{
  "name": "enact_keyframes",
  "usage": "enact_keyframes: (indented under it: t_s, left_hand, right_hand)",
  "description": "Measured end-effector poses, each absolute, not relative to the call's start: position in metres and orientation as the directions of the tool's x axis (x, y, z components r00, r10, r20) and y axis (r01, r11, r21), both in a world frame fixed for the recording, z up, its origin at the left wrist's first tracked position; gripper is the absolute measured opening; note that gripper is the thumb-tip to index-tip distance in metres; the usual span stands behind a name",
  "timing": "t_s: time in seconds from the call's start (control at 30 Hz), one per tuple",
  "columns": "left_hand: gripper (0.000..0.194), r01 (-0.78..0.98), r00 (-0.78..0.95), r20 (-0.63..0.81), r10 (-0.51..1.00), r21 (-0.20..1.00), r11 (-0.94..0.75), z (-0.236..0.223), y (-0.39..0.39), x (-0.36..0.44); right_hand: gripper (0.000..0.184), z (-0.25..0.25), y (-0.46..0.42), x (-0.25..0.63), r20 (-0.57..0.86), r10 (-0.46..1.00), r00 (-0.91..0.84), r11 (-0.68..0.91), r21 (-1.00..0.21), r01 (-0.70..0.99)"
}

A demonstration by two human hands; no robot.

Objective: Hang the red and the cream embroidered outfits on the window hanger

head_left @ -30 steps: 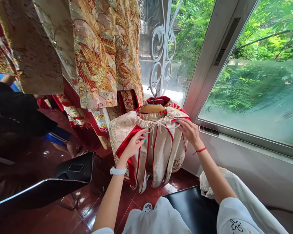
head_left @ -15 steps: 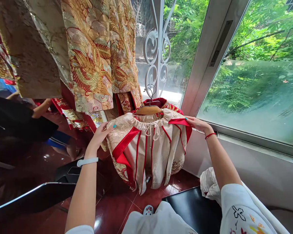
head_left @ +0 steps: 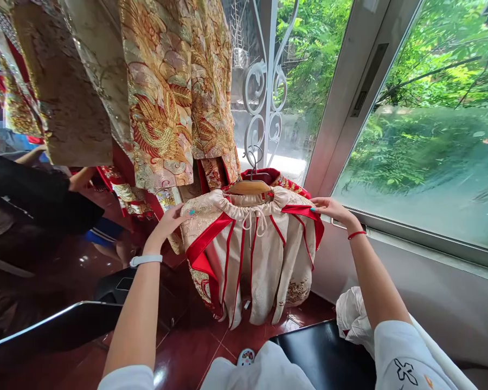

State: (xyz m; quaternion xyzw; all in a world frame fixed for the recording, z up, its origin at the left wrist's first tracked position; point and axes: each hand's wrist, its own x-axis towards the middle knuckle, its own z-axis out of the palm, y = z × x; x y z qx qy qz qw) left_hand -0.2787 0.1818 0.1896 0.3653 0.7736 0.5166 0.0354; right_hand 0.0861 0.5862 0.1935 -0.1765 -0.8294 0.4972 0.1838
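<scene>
Cream garment [head_left: 262, 260] — hanger [head_left: 250, 187] at neckline [head_left: 231, 208]

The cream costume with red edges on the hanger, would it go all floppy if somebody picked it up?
Probably floppy: the cream costume hangs in soft folds below its gathered neck. The patch of gold embroidery near the bottom might feel stiffer, because stitching covers the cloth there. The bow would likely swing, since its loops dangle.
</scene>
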Motion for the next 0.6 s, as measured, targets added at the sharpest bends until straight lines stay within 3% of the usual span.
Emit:
enact_keyframes:
  t_s: [0.1,0.2,0.4,0.6]
  left_hand:
    - [0.069,0.567,-0.694,0.382,0.611,0.813,0.135,0.209,0.192,-0.274]
    - [0.057,0.605,-0.698,0.398,0.595,0.772,0.195,0.222,0.205,-0.272]
    - [0.039,0.599,-0.725,0.396,0.563,0.766,0.233,0.224,0.211,-0.286]
    - [0.06,0.519,-0.757,0.353,0.549,0.836,0.178,0.214,0.224,-0.305]
  right_hand:
    - [0.055,0.221,0.576,0.072,0.199,0.408,-0.891,0.528,-0.847,0.053]
    - [0.052,0.235,0.559,0.045,0.226,0.366,-0.903,0.598,-0.801,0.042]
    - [0.055,0.219,0.535,0.008,0.366,0.519,-0.772,0.471,-0.876,-0.099]
    - [0.049,0.206,0.529,0.001,0.456,0.737,-0.498,0.411,-0.888,-0.205]
